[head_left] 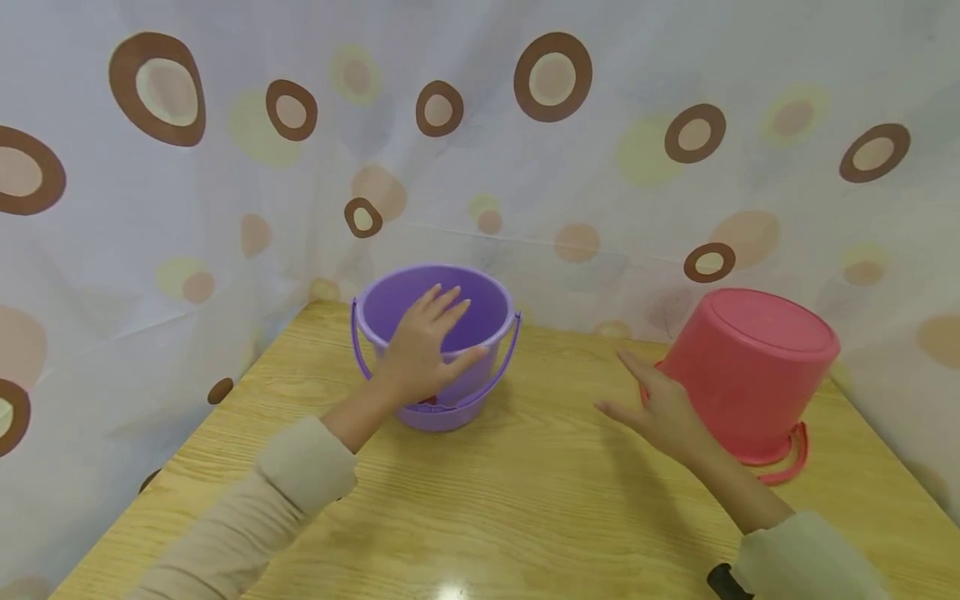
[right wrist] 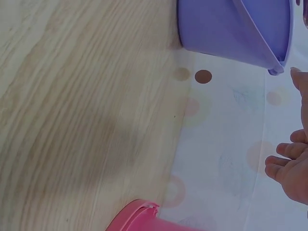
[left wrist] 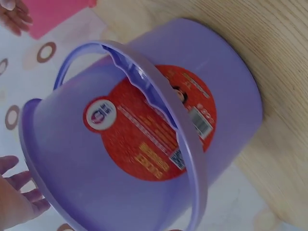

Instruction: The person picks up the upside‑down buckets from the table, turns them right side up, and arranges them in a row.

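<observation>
Apparently we're at the reaching stage: our left hand [head_left: 422,352], fingers spread, hovers by the upright purple bucket [head_left: 472,382]; our right hand [head_left: 667,414], fingers extended, hangs empty beside the upturned red bucket [head_left: 750,379]. Gripping either would call for curling those fingers.

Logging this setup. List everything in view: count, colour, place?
upright bucket: one, purple, table's left
upturned bucket: one, pinkish red, table's right
purple handle: one, purple, on upright bucket
red handle: one, pinkish red, on upturned bucket
label: one, red, on upright bucket
table: one, yellowish wood, under buckets
backdrop: count unclear, pale, patterned, behind table
small item: one, black, head view's bottom right
sleeves: two, beige, head view's bottom
left hand: one, bare, by upright bucket
right hand: one, bare, near upturned bucket
</observation>
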Demonstrator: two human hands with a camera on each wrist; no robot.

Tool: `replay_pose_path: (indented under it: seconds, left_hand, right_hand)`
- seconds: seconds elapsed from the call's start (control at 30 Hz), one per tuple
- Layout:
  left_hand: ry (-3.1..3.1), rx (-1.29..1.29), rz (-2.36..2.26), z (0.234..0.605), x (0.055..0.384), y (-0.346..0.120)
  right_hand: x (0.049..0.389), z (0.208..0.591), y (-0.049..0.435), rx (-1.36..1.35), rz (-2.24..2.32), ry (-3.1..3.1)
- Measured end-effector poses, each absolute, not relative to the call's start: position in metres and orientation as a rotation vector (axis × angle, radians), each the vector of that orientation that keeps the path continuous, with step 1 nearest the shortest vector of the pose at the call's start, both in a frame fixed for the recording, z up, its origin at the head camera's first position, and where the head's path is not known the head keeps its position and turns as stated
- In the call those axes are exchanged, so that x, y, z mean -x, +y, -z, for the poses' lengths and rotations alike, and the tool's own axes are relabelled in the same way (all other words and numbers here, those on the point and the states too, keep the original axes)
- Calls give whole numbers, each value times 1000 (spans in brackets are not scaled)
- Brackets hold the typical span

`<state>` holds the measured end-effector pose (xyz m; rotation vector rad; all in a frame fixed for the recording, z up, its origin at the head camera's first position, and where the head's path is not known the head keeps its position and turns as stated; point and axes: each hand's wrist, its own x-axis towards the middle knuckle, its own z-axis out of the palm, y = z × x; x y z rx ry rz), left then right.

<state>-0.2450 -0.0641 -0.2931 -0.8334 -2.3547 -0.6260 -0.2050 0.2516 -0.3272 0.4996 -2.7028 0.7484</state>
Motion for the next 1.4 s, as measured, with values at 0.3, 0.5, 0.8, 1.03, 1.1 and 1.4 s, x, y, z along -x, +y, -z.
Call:
replay_pose_path:
  seconds: [0.3, 0.5, 0.8, 1.03, 1.1, 1.4]
  left_hand:
    - [-2279, 890, 645, 297, 239, -45]
    - [-2339, 924, 602, 302, 237, -33]
    - [-2371, 1008, 622, 303, 233, -8]
    - [-2405, 1107, 586, 305, 226, 14]
    - [-2429, 1124, 518, 308, 224, 19]
    - [-2564, 1192, 234, 329, 220, 39]
  right_hand:
    - [188, 328, 274, -383, -718, -2795]
    - [181, 330, 288, -354, -711, -2811]
    - [168, 332, 308, -305, -755, -2835]
    - [161, 339, 322, -322, -768, -2799]
    - [159, 342, 325, -327, -770, -2793]
    - [149, 358, 345, -253, -447, -2816]
